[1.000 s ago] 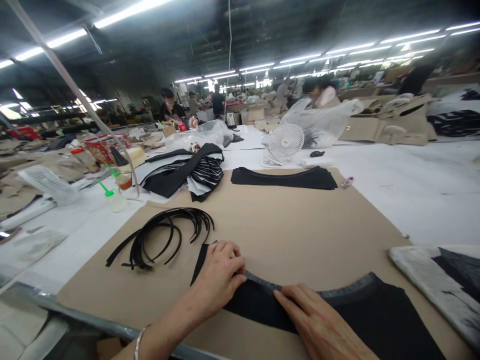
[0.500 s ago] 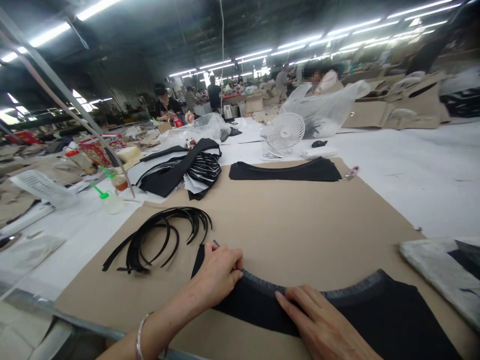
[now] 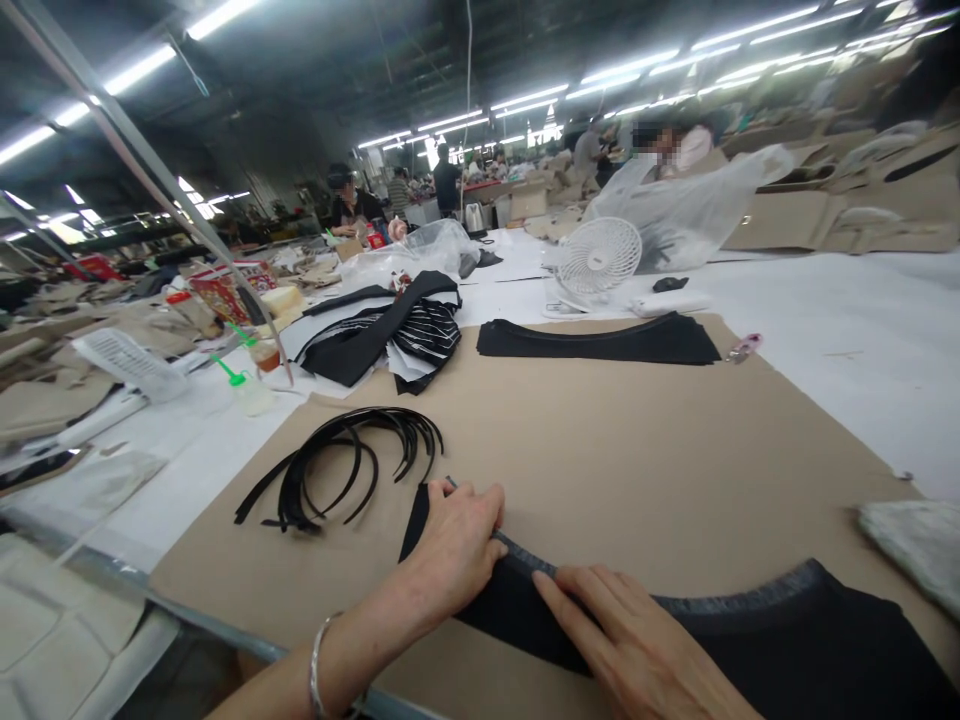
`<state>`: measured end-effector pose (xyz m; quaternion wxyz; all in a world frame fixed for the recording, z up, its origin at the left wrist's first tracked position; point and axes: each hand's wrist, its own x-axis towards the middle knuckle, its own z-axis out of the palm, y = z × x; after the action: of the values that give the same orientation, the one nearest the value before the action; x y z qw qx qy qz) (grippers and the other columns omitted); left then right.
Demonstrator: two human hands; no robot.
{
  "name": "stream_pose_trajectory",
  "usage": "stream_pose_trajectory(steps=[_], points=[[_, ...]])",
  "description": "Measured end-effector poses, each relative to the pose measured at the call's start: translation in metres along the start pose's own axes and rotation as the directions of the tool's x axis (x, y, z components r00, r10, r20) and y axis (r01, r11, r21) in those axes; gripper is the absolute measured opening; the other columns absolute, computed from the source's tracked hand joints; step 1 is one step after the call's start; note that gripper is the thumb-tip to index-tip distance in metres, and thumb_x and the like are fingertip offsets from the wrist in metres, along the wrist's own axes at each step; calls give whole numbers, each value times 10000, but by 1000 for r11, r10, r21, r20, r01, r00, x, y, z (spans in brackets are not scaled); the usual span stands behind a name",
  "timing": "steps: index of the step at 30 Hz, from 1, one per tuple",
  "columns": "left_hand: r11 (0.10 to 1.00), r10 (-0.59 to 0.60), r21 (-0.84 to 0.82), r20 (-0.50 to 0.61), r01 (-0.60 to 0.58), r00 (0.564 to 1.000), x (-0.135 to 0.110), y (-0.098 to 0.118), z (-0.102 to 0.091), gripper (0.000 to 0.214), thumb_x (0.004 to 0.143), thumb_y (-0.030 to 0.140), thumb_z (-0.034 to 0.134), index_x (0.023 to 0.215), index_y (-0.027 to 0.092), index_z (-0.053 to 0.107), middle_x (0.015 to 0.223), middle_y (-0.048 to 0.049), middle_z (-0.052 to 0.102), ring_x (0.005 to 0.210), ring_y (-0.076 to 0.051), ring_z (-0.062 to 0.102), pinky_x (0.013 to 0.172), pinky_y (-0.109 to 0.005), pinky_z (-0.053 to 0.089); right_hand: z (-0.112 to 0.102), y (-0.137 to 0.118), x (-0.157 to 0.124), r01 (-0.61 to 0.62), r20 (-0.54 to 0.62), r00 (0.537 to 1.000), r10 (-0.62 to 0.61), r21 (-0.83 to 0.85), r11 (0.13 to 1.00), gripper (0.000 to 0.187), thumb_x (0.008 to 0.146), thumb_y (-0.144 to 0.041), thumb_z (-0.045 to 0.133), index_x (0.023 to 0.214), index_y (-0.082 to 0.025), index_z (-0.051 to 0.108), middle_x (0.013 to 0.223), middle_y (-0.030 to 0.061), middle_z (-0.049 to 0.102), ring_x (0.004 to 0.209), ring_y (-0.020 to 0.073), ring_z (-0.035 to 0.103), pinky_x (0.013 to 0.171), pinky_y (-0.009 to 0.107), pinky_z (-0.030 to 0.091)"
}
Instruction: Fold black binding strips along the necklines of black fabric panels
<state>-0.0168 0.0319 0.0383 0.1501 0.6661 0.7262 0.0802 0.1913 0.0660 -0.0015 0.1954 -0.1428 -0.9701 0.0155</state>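
Note:
A black fabric piece (image 3: 780, 640) with a curved upper edge lies across the near part of the brown sheet. Along that curve runs a dark grey shiny strip (image 3: 739, 607). My left hand (image 3: 459, 545) is closed on the piece's left end, its fingers curled over the edge and covering part of the strip. Just to the right, my right hand (image 3: 622, 625) lies on the fabric with fingers stretched out, the fingertips at the curved edge close to my left thumb. What is beneath both palms is hidden.
A bundle of thin black strips (image 3: 300, 475) lies left of my hands on the brown sheet (image 3: 600, 450). Farther back are stacked black pieces (image 3: 592, 342), striped fabric (image 3: 427, 335), a white fan (image 3: 600, 262) and a green-tipped bottle (image 3: 251, 393). A pale slab (image 3: 919, 545) sits at right.
My right hand has slid left along the curved edge, closer to my left hand. My left hand keeps its hold on the end. The whole view has shifted a little.

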Motion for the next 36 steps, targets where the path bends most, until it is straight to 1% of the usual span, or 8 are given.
stream_pose_trajectory(steps=[3, 7, 11, 15, 17, 20, 29, 36], points=[[1000, -22, 6, -18, 22, 1000, 0, -2, 0, 144, 774, 231, 665, 841, 201, 541, 765, 21, 623, 842, -200, 551, 874, -403, 254, 14, -7, 16, 15, 8, 1000, -15, 29, 999, 552, 685, -21, 452, 1222, -109, 541, 966, 91, 638, 796, 207, 592, 745, 331, 534], [997, -80, -6, -30, 80, 996, 0, -20, -6, 107, 798, 275, 649, 831, 202, 578, 817, 1, 637, 878, -211, 558, 890, -423, 256, 30, -10, 16, 21, -62, 998, -25, -74, 997, 568, 646, -19, 464, 1205, -90, 544, 975, 95, 642, 848, 214, 594, 792, 336, 525], [995, -79, -62, 15, 80, 997, 3, -42, -19, 32, 817, 210, 598, 808, 221, 626, 856, 24, 663, 875, -176, 581, 877, -358, 294, 30, -9, 15, 26, -115, 993, -40, -123, 992, 549, 640, -8, 458, 1172, -103, 558, 997, 84, 650, 883, 206, 592, 806, 325, 519], [989, -87, -119, 39, 91, 995, 9, -54, -23, 75, 790, 161, 586, 769, 219, 628, 755, 39, 655, 777, -155, 594, 723, -265, 352, 28, -8, 18, 27, -139, 989, -46, -134, 991, 476, 693, -32, 459, 1145, -127, 573, 988, 74, 655, 878, 200, 591, 785, 319, 519], [984, -97, -144, 30, 100, 995, 11, -56, -22, 61, 777, 161, 599, 778, 219, 618, 744, 38, 644, 750, -151, 587, 644, -239, 345, 29, -9, 19, 17, -153, 987, -38, -132, 991, 450, 716, -39, 456, 1138, -136, 576, 968, 64, 657, 854, 194, 591, 767, 316, 517], [981, -108, -165, -5, 105, 994, 13, -56, -19, 61, 767, 162, 620, 783, 216, 595, 737, 36, 621, 731, -146, 569, 611, -230, 329, 29, -9, 19, 15, -170, 985, -36, -124, 992, 426, 741, -34, 444, 1129, -142, 581, 950, 51, 658, 838, 188, 590, 747, 308, 509], [971, -154, -193, -57, 140, 986, 13, -58, -9, 116, 763, 133, 646, 792, 215, 569, 738, 35, 599, 743, -146, 560, 628, -229, 333, 37, -6, 17, 25, -185, 981, -48, -128, 992, 399, 778, -62, 438, 1144, -150, 571, 959, 41, 641, 865, 181, 566, 776, 297, 482], [960, -212, -205, -76, 193, 974, 12, -59, -5, 203, 747, 127, 671, 817, 222, 505, 719, 46, 573, 720, -141, 551, 606, -225, 323, 36, -6, 18, 41, -118, 991, -59, -146, 988, 349, 787, -120, 505, 1130, -147, 566, 951, 55, 618, 850, 186, 537, 790, 314, 451]])
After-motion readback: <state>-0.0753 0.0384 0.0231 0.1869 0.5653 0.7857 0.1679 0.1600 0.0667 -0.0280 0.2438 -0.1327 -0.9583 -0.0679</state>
